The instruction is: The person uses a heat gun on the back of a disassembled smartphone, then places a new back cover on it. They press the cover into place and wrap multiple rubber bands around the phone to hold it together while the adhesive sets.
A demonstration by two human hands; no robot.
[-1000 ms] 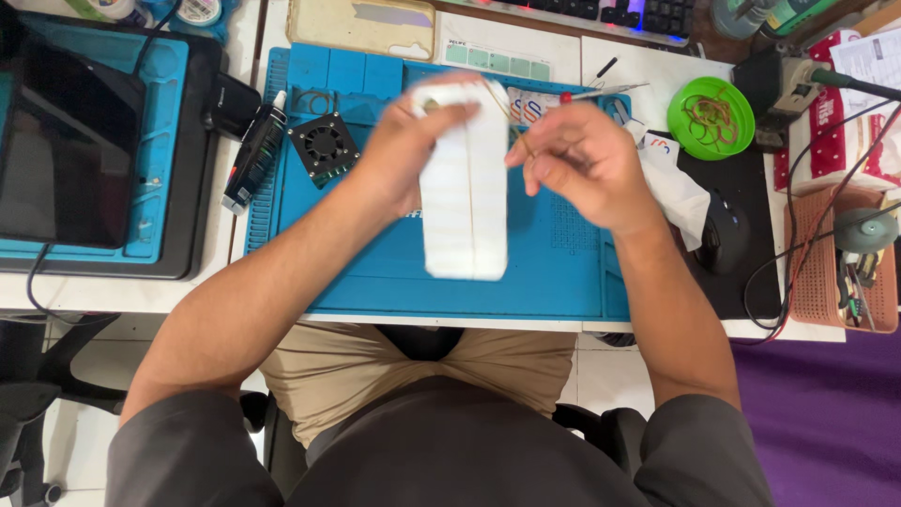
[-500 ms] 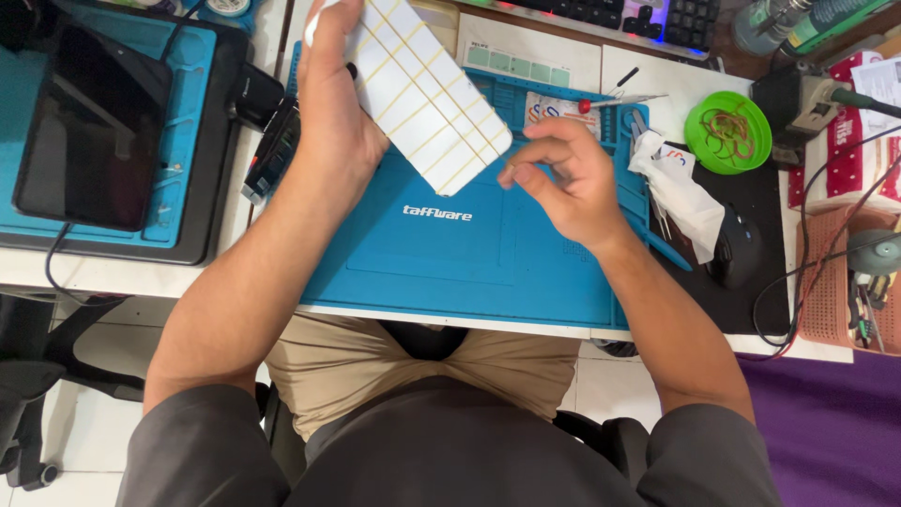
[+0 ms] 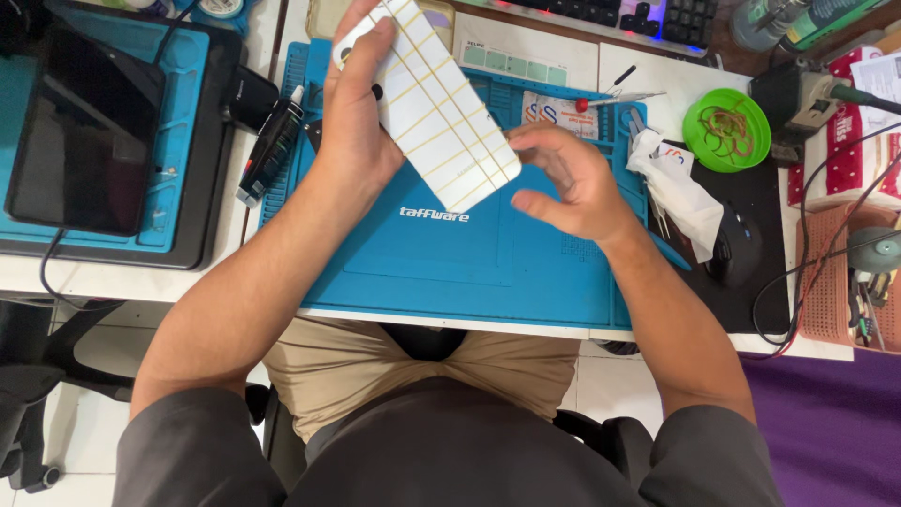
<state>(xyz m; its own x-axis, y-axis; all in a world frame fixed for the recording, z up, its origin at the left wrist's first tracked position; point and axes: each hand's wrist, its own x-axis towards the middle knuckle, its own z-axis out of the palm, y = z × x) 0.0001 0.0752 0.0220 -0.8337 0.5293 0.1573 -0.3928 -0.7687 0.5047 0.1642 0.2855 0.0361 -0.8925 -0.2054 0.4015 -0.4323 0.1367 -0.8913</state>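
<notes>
I see the left hand [image 3: 361, 113] clamped round a white slab [image 3: 436, 103] crossed by thin yellow grid lines, thumb across its face, fingers hidden behind; it's held up tilted over the far-left part of the blue work mat [image 3: 469, 272], probably angled so its face can be looked at. The right hand [image 3: 572, 178] is loose, fingers half curled, holding nothing I can see, fingertips just beside the slab's lower corner, above the mat's middle. So hands are close but not joined. Left of the mat: a black glue tube [image 3: 270, 145] along its edge, then a dark tablet [image 3: 84, 131] on a second blue mat. Right of the mat: crumpled white tissue [image 3: 680, 188], a black mouse [image 3: 737, 246], and a green dish [image 3: 725, 129] with rubber bands farther back. Keyboard [image 3: 657, 17] is beyond the mat's far edge.
</notes>
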